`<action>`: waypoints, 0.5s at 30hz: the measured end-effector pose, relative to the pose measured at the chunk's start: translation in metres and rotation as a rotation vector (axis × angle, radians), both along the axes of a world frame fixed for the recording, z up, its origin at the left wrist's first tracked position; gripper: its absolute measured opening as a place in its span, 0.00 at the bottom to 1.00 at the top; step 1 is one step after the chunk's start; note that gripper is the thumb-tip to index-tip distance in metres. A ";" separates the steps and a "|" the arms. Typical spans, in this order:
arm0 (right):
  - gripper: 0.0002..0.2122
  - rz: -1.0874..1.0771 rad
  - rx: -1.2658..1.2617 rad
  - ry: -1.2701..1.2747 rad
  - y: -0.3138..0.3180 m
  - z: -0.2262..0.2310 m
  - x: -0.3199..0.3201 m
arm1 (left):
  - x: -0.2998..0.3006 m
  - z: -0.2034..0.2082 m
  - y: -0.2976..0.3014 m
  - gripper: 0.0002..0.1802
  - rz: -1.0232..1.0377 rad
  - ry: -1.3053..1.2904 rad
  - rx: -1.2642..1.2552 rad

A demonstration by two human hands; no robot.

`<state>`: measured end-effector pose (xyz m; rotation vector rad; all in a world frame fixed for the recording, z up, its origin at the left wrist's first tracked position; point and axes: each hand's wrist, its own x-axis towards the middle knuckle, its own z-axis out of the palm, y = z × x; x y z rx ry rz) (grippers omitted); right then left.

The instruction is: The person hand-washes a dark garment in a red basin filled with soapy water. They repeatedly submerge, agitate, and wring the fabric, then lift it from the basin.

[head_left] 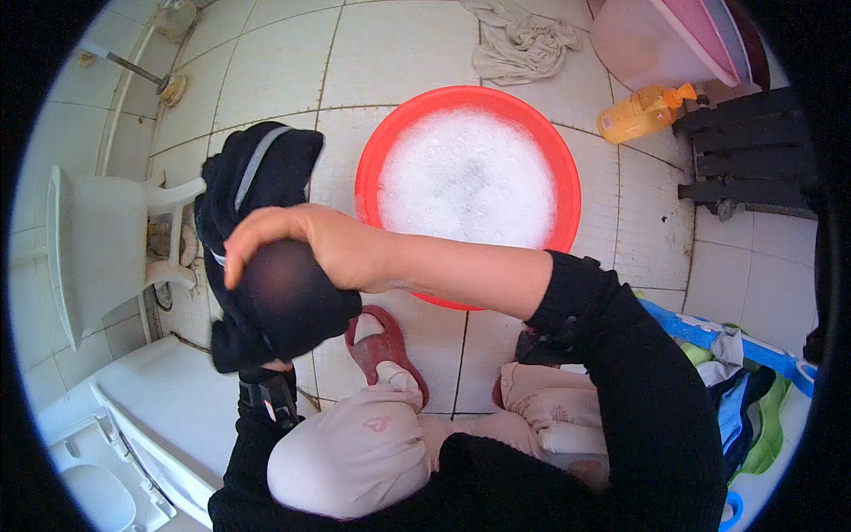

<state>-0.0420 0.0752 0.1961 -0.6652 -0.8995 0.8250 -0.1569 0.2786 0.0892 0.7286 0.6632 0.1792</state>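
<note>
A black garment with a pale grey stripe (pixel 232 182) hangs in a bunch left of the red basin (pixel 574 191). My right hand (pixel 332 244) reaches across from the right, its fingers curled over the cloth. My left hand (pixel 277 365) is under the lower end of the same garment; only a sliver of skin shows and its fingers are hidden. White suds (pixel 465 168) fill the basin, which stands on the tiled floor in front of my feet. What kind of garment it is, I cannot make out.
A white plastic chair (pixel 97 248) stands at the left, beside the garment. An orange bottle (pixel 640 113) lies near a dark slatted stool (pixel 753 146). A crumpled grey cloth (pixel 523 49) lies beyond the basin. At the right, a blue-rimmed basket (pixel 683 324) holds clothes.
</note>
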 end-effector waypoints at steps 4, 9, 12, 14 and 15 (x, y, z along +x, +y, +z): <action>0.25 -0.109 -0.082 -0.512 -0.043 -0.014 0.004 | 0.024 -0.001 -0.005 0.20 -0.056 -0.092 0.092; 0.32 -0.250 -0.491 -0.713 -0.149 -0.029 0.040 | 0.034 0.013 -0.010 0.22 -0.160 -0.245 0.065; 0.22 -0.632 -1.056 -0.555 -0.214 -0.055 0.066 | 0.028 0.023 -0.017 0.29 -0.245 -0.268 -0.198; 0.20 -0.900 -1.360 -0.818 -0.247 -0.078 0.078 | 0.024 0.025 -0.028 0.31 -0.189 0.007 -0.138; 0.20 -0.929 -1.334 -0.813 -0.259 -0.089 0.081 | 0.023 0.025 -0.035 0.32 -0.201 0.063 -0.128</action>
